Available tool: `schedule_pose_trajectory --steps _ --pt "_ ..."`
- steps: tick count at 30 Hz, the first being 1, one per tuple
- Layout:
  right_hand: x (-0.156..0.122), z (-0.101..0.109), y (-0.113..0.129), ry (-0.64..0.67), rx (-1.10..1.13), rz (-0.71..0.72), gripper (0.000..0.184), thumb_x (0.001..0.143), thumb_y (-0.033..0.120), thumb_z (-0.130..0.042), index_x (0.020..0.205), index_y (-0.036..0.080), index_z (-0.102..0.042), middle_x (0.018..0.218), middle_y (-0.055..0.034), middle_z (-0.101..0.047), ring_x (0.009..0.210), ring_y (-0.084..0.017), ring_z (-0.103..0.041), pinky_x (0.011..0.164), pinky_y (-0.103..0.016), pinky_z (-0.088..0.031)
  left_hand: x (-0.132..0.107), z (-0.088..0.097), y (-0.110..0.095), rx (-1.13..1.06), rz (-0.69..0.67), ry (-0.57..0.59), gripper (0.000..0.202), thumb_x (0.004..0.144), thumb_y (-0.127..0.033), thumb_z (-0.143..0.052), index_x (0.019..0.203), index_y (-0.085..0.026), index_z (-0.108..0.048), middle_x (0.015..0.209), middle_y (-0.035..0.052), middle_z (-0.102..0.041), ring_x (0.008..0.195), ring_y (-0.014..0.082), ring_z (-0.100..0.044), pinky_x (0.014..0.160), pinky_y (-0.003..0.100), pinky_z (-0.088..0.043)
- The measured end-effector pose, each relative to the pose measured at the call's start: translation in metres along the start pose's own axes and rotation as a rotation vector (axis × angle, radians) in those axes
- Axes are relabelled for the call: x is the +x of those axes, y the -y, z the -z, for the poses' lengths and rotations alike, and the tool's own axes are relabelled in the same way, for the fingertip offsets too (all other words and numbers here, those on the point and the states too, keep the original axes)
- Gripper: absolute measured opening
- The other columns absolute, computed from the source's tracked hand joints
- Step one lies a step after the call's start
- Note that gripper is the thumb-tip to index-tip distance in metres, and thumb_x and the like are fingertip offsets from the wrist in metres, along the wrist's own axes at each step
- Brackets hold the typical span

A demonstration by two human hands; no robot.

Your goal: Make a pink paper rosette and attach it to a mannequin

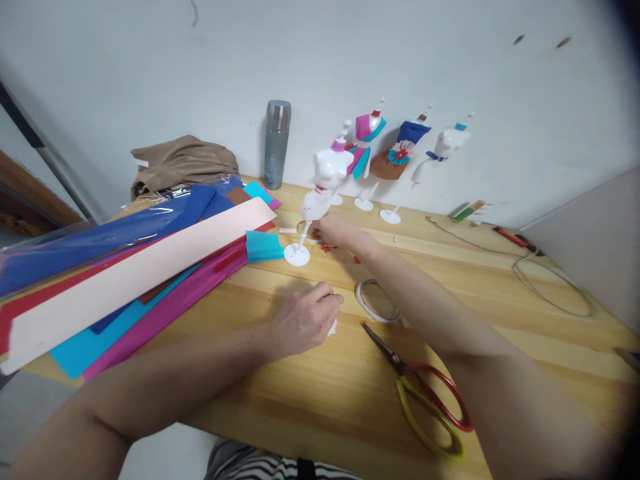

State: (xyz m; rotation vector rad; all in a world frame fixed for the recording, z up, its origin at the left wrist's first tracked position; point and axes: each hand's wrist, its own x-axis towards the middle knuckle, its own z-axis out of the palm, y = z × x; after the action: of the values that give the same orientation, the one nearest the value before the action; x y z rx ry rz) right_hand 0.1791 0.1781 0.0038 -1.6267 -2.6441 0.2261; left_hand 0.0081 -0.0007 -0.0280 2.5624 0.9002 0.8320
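My left hand [306, 317] rests low over the table with its fingers curled together. A small white piece [333, 327] sticks out from under those fingers. Farther forward, my right hand [334, 231] reaches down beside a white mini mannequin [316, 200], its fingertips drawn together near small red scraps [327, 248]; what they pinch is too small to tell. The mannequin stands upright, with a pink collar and a red band at the waist. A roll of white tape [361, 301] lies by my right forearm. Large scissors [397, 365] with red and yellow handles lie spread nearby.
Coloured sheets [145, 273] pile up on the left, beside brown cloth [185, 163]. A thermos [277, 143] stands at the wall. Several dressed mannequins [400, 150] line the back. A cable [555, 303], box cutter [517, 240] and green-labelled item [469, 211] lie right.
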Motion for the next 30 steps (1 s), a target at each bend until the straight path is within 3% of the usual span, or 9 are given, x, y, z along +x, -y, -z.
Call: schedule_pose_trajectory --steps 4,7,14,17,20,22,24,27,30 --pt "-0.001 0.002 0.000 -0.020 0.038 -0.009 0.007 0.087 0.017 -0.065 0.083 0.017 -0.070 0.081 -0.0051 -0.070 0.077 -0.017 -0.064 0.070 -0.029 -0.046 0.001 0.001 -0.001 -0.017 0.038 0.021 0.027 0.099 -0.020 -0.040 0.100 -0.018 -0.066 0.095 0.0076 -0.062 0.083 0.0159 -0.061 0.075 0.028 -0.051" --pt "-0.004 0.006 -0.003 -0.071 0.127 -0.038 0.013 0.077 0.007 -0.064 0.072 0.018 -0.069 0.072 -0.0058 -0.069 0.069 -0.017 -0.059 0.064 -0.029 -0.038 0.001 0.000 0.000 -0.031 0.051 0.023 0.027 0.099 -0.020 -0.040 0.099 -0.018 -0.067 0.095 0.0075 -0.062 0.084 0.0162 -0.061 0.076 0.028 -0.051" --pt "-0.021 0.006 -0.010 -0.129 0.522 -0.123 0.010 0.072 0.023 -0.064 0.065 0.017 -0.060 0.060 0.0002 -0.061 0.054 -0.010 -0.048 0.058 -0.026 -0.036 0.003 -0.001 0.002 -0.161 0.154 -0.062 0.026 0.097 -0.020 -0.043 0.101 -0.017 -0.069 0.098 0.0079 -0.065 0.089 0.0167 -0.063 0.082 0.029 -0.051" --pt "-0.041 0.008 -0.004 -0.112 0.734 -0.148 0.019 0.069 0.036 -0.064 0.069 0.018 -0.058 0.059 -0.0004 -0.060 0.052 -0.010 -0.049 0.053 -0.025 -0.038 0.010 0.005 0.006 -0.264 0.297 -0.134 0.024 0.094 -0.019 -0.047 0.094 -0.013 -0.070 0.090 0.0072 -0.065 0.083 0.0166 -0.062 0.079 0.030 -0.050" --pt "-0.070 0.012 0.008 -0.090 0.906 -0.154 0.030 0.067 0.047 -0.063 0.075 0.019 -0.059 0.062 -0.0015 -0.062 0.053 -0.011 -0.050 0.051 -0.025 -0.038 0.021 0.017 0.007 -0.429 0.532 -0.182 0.020 0.090 -0.017 -0.052 0.083 -0.013 -0.070 0.081 0.0045 -0.067 0.080 0.0157 -0.062 0.076 0.028 -0.048" --pt "-0.093 0.012 0.019 -0.074 0.975 -0.160 0.032 0.065 0.049 -0.065 0.076 0.019 -0.060 0.062 -0.0007 -0.061 0.052 -0.011 -0.049 0.049 -0.025 -0.037 0.027 0.024 0.002 -0.591 0.702 -0.205 0.015 0.086 -0.016 -0.057 0.079 -0.014 -0.070 0.079 0.0020 -0.069 0.076 0.0136 -0.062 0.073 0.025 -0.047" --pt "-0.115 0.010 0.030 -0.081 1.027 -0.152 0.029 0.066 0.046 -0.068 0.074 0.019 -0.061 0.063 -0.0002 -0.060 0.052 -0.011 -0.049 0.051 -0.026 -0.037 0.031 0.030 -0.005 -0.765 0.870 -0.179 0.011 0.085 -0.016 -0.060 0.081 -0.014 -0.070 0.067 -0.0020 -0.064 0.057 0.0090 -0.053 0.059 0.021 -0.043" --pt "-0.145 0.007 0.049 -0.138 0.971 -0.119 0.020 0.072 0.037 -0.068 0.070 0.019 -0.062 0.064 -0.0006 -0.059 0.056 -0.012 -0.048 0.055 -0.028 -0.037 0.030 0.032 -0.016 -0.982 1.008 -0.059 0.017 0.089 -0.019 -0.056 0.077 -0.013 -0.066 0.049 -0.0059 -0.050 0.040 0.0054 -0.038 0.043 0.019 -0.030" --pt "-0.168 0.006 0.065 -0.249 0.646 -0.039 0.013 0.079 0.024 -0.059 0.067 0.019 -0.060 0.063 -0.0011 -0.057 0.058 -0.013 -0.048 0.057 -0.028 -0.036 0.026 0.028 -0.023 -1.151 1.051 -0.015 0.028 0.093 -0.026 -0.054 0.070 -0.012 -0.061 0.055 -0.0021 -0.056 0.038 0.0043 -0.040 0.038 0.018 -0.026"
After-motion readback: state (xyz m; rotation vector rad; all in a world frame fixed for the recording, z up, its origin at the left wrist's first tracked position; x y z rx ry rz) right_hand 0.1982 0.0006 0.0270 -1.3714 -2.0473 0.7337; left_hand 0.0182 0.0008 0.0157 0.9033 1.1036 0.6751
